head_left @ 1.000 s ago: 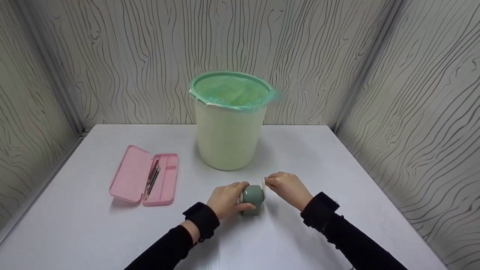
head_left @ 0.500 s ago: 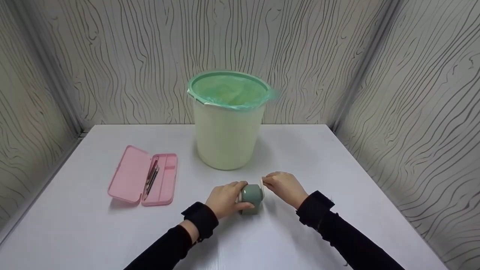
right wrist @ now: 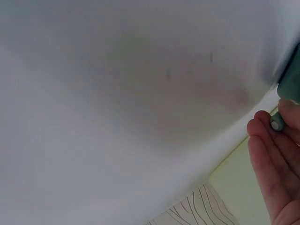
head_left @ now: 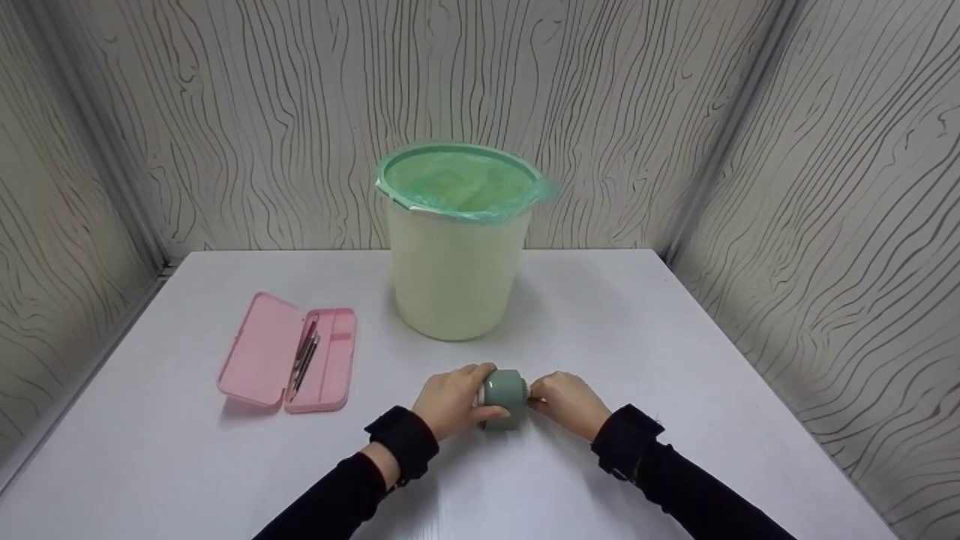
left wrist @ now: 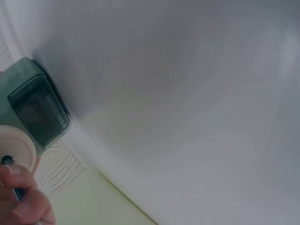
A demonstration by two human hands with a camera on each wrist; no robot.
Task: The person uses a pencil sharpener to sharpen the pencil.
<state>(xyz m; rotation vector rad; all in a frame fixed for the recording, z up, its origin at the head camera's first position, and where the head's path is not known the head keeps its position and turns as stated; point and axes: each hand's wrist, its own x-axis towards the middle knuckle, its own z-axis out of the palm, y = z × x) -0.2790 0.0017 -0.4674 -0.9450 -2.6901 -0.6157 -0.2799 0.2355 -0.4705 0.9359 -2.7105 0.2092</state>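
A green hand-crank pencil sharpener [head_left: 504, 386] rests on the white table. My left hand [head_left: 450, 401] grips its body from the left in the head view. In the left wrist view its see-through drawer [left wrist: 42, 112] and round cream front [left wrist: 16, 145] show, and curled fingers hold a dark pencil [left wrist: 19, 193] against that front. My right hand [head_left: 566, 403] is at the sharpener's other end. There, in the right wrist view, its thumb and fingers pinch the small green crank knob [right wrist: 275, 124]; the remaining fingers lie extended beside it.
A pale green bucket [head_left: 454, 285] with a green bag liner stands behind the hands. To the left lies an open pink pencil case [head_left: 337, 367] with several pencils [head_left: 305, 360] in it. Wood-patterned walls [head_left: 300, 112] stand around the white table [head_left: 637, 315].
My right hand has moved down toward the table with the crank turning, and the cream crank arm is now hidden behind the fingers. The left hand keeps its grip.
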